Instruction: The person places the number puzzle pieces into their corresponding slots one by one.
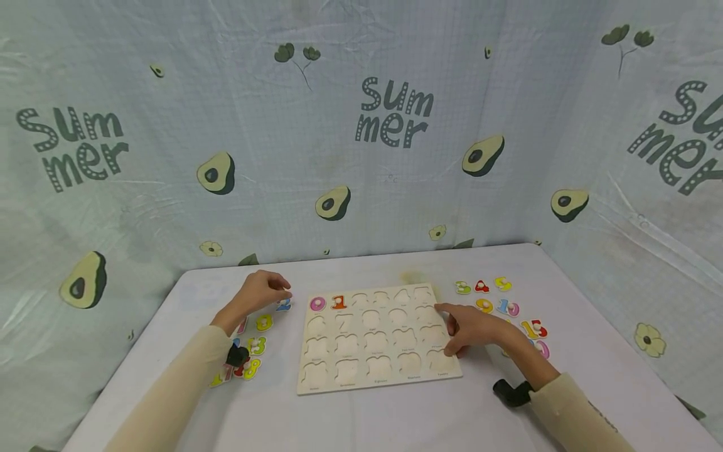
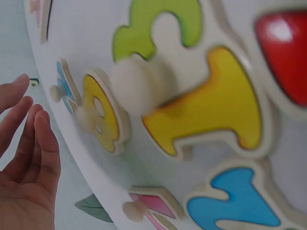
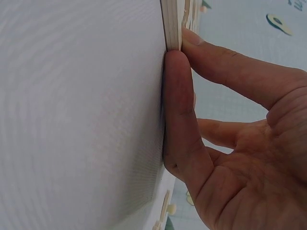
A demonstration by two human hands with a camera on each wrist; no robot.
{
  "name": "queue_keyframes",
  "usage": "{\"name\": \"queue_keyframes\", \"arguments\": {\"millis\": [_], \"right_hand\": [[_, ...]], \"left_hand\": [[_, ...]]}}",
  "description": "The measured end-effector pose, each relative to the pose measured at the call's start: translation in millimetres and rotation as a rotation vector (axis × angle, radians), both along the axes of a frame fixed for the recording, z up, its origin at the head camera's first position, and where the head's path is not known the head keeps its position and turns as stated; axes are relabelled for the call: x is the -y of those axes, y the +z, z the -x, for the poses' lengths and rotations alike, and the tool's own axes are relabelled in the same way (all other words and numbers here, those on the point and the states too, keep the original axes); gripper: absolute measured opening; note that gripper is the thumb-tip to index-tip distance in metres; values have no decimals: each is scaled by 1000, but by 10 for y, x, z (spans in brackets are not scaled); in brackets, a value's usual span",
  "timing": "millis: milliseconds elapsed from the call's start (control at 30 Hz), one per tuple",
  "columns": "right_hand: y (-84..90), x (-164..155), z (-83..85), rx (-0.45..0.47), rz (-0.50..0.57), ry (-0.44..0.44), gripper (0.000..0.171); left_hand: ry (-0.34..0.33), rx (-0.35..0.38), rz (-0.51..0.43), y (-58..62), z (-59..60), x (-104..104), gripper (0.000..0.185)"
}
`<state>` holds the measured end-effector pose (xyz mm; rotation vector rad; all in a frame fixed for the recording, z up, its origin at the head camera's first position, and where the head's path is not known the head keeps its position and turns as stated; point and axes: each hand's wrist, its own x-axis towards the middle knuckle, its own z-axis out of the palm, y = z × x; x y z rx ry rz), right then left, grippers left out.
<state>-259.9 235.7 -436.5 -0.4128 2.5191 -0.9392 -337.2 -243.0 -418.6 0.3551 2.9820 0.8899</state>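
Note:
A pale wooden number puzzle board [image 1: 361,345] lies mid-table, with a pink 0 [image 1: 317,304] and an orange 1 [image 1: 339,302] in its top-row slots. My right hand [image 1: 474,326] grips the board's right edge; in the right wrist view the thumb [image 3: 194,38] lies over the top face and a finger [image 3: 178,81] meets the side edge. Beyond the board's left side, my left hand [image 1: 260,294] hovers by a blue 2 [image 1: 284,305]. In the left wrist view its fingers [image 2: 48,139] are loosely bent, holding nothing, apart from the blue piece's knob [image 2: 56,93].
Left of the board lie several knobbed number pieces, among them a yellow one [image 1: 263,322] and a green-and-yellow one [image 1: 257,346]. More pieces are spread on the right, including a green 3 [image 1: 463,287] and a yellow 5 [image 1: 503,284]. A printed curtain [image 1: 271,207] hangs behind the table.

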Motion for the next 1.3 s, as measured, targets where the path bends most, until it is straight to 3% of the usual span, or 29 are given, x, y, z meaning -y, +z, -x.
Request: {"name": "queue_keyframes", "arguments": {"millis": [633,1300], "right_hand": [[-4,12,-2,6,7,-4,96],[18,20,-21,2,-1,-13,96]], "left_hand": [[16,124,56,-73,-48,111,23],[-7,112,69,-71,-43,65,16]]}}
